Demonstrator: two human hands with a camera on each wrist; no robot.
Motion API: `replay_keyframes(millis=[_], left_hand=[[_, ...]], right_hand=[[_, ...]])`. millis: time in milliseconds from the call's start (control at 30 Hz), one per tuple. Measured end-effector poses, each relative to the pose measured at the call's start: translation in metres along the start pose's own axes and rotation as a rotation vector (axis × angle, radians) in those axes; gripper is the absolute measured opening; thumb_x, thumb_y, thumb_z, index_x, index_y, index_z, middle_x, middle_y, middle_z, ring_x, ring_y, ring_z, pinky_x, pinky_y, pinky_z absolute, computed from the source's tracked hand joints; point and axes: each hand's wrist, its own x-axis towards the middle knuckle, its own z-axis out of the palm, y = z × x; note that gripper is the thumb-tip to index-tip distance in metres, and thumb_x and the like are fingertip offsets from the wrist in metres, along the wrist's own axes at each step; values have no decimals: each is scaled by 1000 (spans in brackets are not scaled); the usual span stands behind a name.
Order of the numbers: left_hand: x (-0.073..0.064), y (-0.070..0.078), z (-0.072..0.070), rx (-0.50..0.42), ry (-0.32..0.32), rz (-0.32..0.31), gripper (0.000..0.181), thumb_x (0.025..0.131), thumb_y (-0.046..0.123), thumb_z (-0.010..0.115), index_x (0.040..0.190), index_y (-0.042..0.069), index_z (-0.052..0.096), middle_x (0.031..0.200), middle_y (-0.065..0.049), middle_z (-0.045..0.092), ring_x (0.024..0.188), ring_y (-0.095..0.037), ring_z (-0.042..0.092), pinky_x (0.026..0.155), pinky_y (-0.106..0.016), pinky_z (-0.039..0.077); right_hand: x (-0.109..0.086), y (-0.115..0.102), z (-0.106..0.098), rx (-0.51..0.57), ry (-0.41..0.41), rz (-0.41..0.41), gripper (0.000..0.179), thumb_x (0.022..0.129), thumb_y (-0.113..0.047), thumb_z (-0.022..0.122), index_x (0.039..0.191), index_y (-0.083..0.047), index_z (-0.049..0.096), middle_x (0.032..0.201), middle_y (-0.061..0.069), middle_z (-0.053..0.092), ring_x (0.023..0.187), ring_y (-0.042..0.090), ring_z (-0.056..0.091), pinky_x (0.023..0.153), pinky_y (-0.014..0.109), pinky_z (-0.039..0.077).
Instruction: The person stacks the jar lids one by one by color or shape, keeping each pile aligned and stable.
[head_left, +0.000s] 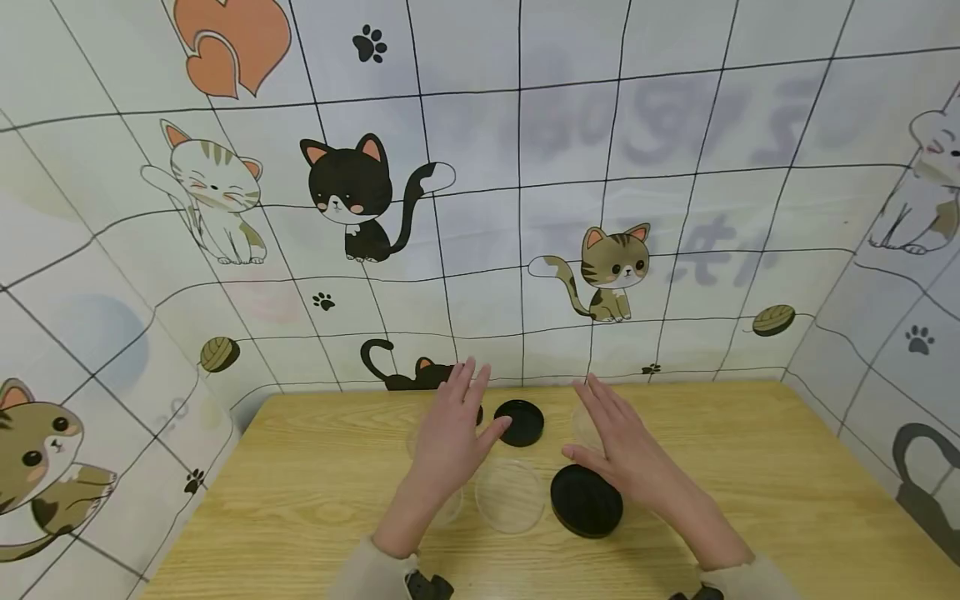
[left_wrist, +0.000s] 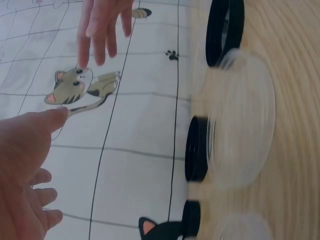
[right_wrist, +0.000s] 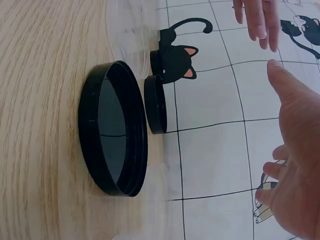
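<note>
Both hands hover over the table with fingers extended and hold nothing. My left hand (head_left: 450,429) is above the left side of a group of round pieces, thumb pointing toward a small black lid-like dish (head_left: 519,423). My right hand (head_left: 626,446) is beyond a larger black lid-like dish (head_left: 587,501), whose raised rim and hollow inside show in the right wrist view (right_wrist: 112,135). Between the hands, nearer me, lies a clear round piece (head_left: 510,496). Another clear piece (head_left: 450,508) sits partly under the left wrist. A further black piece (left_wrist: 191,217) is mostly hidden behind the left hand in the head view.
The wooden table (head_left: 300,492) ends against a wall sheet (head_left: 480,275) printed with cats and grid lines, which also encloses both sides. One more faint clear piece (head_left: 585,427) lies by the right fingers, partly covered.
</note>
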Motion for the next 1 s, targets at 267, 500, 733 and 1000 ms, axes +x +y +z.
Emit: replay_keyframes(millis=[267,500,733,1000], left_hand=[[6,18,25,-420,-22,-91,80,97,34,74,161,12,33,165,-12,30,146,-38,36,109,-61,39],[13,20,57,-640,-45,-119,81,93,24,78,159,7,34,162,-16,34,148,-37,32,112,-58,36],[23,24,83,-736,-83,-166,84,91,19,81,159,7,34,159,-15,38,143,-33,41,108,-46,45],[32,32,103,-875,-164,-198,88,91,19,81,162,11,30,163,-13,32,144,-36,39,109,-50,44]], right_hand=[[-2,21,1,191,1,100,92,98,-41,71,165,-13,15,169,17,16,151,45,18,112,69,25],[-8,49,1,280,44,146,88,97,-32,74,164,-9,20,160,28,31,139,56,36,103,72,36],[-13,78,0,287,59,176,87,96,-27,75,162,-4,23,156,33,33,134,59,41,102,68,40],[-22,105,-7,286,24,244,92,96,-28,75,162,0,18,157,36,28,137,58,37,105,67,39]])
